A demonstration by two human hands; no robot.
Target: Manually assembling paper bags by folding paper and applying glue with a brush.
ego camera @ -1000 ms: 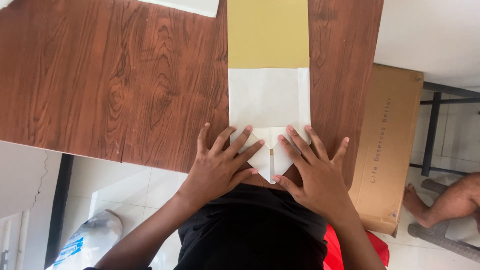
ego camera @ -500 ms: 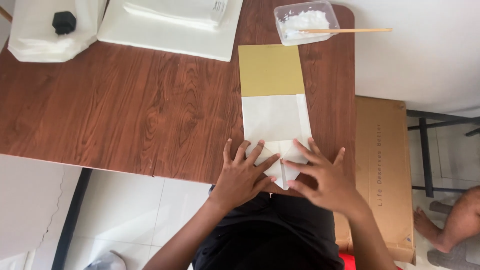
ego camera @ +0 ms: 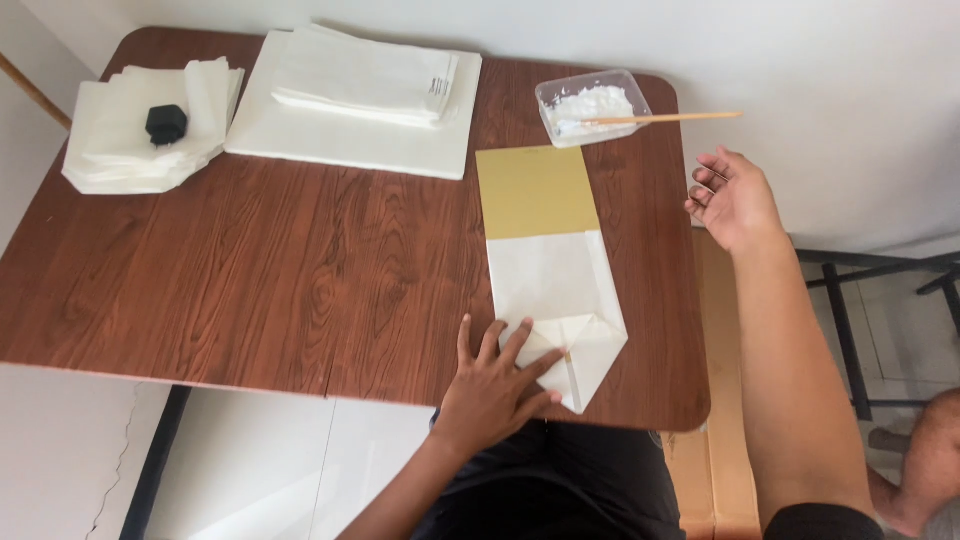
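Observation:
A long paper piece point(ego camera: 552, 270), gold at the far end and white at the near end, lies on the brown wooden table point(ego camera: 250, 260). Its near end is folded into angled flaps point(ego camera: 585, 350). My left hand point(ego camera: 495, 385) lies flat with spread fingers on the left side of those flaps. My right hand point(ego camera: 730, 195) hangs in the air past the table's right edge, fingers loosely curled and holding nothing. It is a short way below a clear plastic tub point(ego camera: 592, 106) of white paste with a wooden stick point(ego camera: 665, 118) resting across it.
At the far side lie a stack of white paper sheets point(ego camera: 360, 100) and, to the left, a pile of folded white paper point(ego camera: 140, 140) with a small black object point(ego camera: 166, 123) on top. A cardboard box point(ego camera: 715, 470) stands on the floor at the right, and another person's limb point(ego camera: 925, 470) shows beside it.
My right hand has left the folded flaps and risen to the right, up towards the paste tub. My left hand stays pressed on the fold. The view has tilted up and shows more of the table.

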